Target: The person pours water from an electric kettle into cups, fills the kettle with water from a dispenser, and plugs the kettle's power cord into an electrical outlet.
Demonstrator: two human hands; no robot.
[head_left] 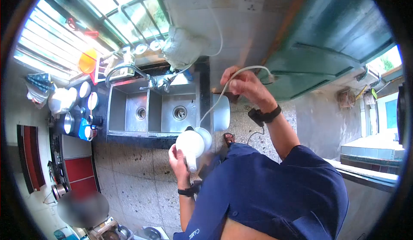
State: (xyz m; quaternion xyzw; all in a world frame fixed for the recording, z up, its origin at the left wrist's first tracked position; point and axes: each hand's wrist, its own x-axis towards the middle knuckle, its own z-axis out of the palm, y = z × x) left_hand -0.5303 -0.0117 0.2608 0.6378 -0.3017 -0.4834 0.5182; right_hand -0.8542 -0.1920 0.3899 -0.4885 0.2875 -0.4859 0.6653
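Observation:
A white electric kettle is in my left hand, whose fingers press round its side at the front edge of the sink. Its handle points down toward me. A round white base sits against the kettle's right side. From there a white power cord runs up to my right hand, which is closed on it with the fingers curled. Beyond that hand the cord arches right to its end, near a green door. My right palm is hidden from view.
A double steel sink with a faucet lies ahead. Bowls and other dishes crowd the counter at its left. A white plastic bag hangs behind it. To the right stands the green door. A white bin is beside the sink.

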